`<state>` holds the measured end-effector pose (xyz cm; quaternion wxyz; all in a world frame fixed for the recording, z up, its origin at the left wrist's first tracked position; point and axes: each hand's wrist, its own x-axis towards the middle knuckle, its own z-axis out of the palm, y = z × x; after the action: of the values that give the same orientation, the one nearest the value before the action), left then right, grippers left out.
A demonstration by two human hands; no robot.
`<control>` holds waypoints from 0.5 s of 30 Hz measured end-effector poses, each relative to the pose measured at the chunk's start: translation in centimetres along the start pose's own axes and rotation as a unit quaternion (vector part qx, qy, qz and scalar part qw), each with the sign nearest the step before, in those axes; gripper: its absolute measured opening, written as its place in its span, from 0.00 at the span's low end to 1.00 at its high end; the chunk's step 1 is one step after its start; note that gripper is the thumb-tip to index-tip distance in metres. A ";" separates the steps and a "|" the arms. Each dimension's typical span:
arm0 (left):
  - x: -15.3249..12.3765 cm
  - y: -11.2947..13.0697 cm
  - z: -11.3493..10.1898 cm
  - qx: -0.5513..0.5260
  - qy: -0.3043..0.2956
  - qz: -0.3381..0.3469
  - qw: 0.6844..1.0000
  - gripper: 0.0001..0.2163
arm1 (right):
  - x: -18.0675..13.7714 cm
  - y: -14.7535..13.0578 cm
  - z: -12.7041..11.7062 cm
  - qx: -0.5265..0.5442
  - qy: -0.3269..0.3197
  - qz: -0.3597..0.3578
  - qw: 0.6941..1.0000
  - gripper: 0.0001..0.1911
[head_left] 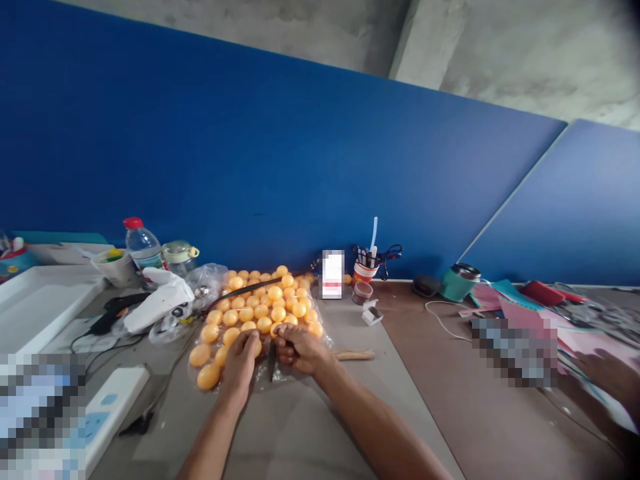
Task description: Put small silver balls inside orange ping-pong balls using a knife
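Note:
Many orange balls (260,311) lie together in a clear plastic bag on the table. My left hand (241,363) is at the bag's near edge with its fingers closed. An orange ball shows beside those fingertips, but whether they grip it or the plastic is hidden. Close on its right, my right hand (300,348) is curled closed, with an orange ball at its fingertips. A dark, narrow, pointed blade-like piece (271,363) points down from under these fingers. Across the balls runs a long black strip (257,287).
A wooden stick (355,355) lies right of the bag. Behind stand a pen cup (365,272) and a small round tub (362,292). On the left are a bottle (143,243), a white tray (50,300) and a power strip (117,413). Another person's hand (607,370) is at far right.

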<state>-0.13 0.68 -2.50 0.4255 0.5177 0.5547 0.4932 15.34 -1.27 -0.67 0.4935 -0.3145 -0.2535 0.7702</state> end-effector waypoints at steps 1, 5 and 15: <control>0.0 -0.1 0.0 0.002 -0.001 -0.003 1.000 0.17 | 0.0 -0.1 -0.2 0.014 -0.001 -0.003 1.000 0.12; 0.0 -0.1 0.0 0.004 -0.004 -0.005 1.000 0.17 | -0.4 -0.1 -0.6 0.077 -0.004 -0.006 0.997 0.09; -0.2 1.5 -0.1 0.018 0.001 0.004 1.000 0.16 | 0.1 0.9 -0.6 0.045 0.001 -0.022 0.999 0.07</control>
<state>0.07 0.43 -0.99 0.4130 0.5271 0.5620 0.4855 15.24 -1.47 -1.75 0.5243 -0.2872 -0.2255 0.7693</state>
